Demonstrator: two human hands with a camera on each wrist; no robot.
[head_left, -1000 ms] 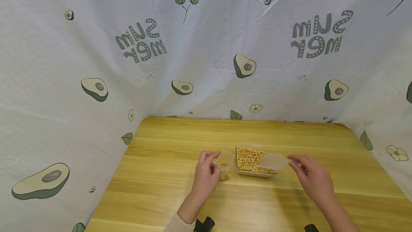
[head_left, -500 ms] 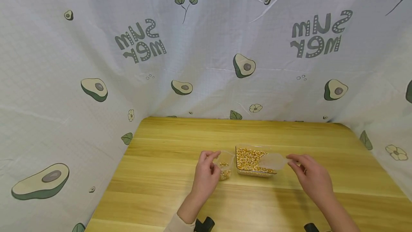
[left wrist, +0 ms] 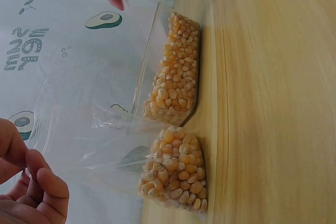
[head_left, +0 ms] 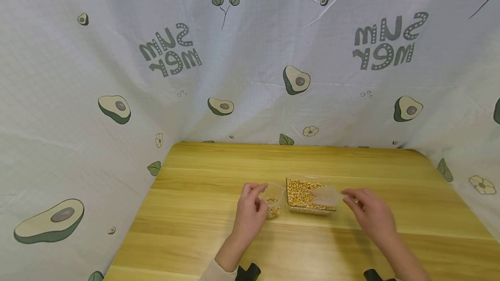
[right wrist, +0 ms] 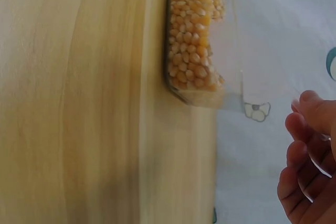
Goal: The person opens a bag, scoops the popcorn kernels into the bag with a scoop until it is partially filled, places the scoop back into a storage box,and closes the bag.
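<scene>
My left hand [head_left: 250, 211] pinches the top edge of a clear plastic bag [left wrist: 176, 169]. Corn kernels fill the bottom of the bag, which stands on the table with its upper part drawn upright. Just to its right is a clear rectangular container [head_left: 312, 211] holding many more loose corn kernels [head_left: 300, 192]. Between thumb and fingertips, my right hand [head_left: 371, 214] grips the handle end of a translucent white scoop [head_left: 326, 196]. The scoop's blade reaches over the container's right side, its front edge buried among the kernels. In the right wrist view, the hand [right wrist: 312, 156] is beside the container, higher than its rim.
Under everything is a wood-grain table [head_left: 195, 211]. A pale curtain [head_left: 250, 55] printed with avocados, leaves and lettering hangs behind the table and along its sides. A black wrist mount [head_left: 248, 271] shows by the left forearm.
My right hand has moved left with the scoop, pushing its blade further into the kernels. The left hand and the bag have stayed in place.
</scene>
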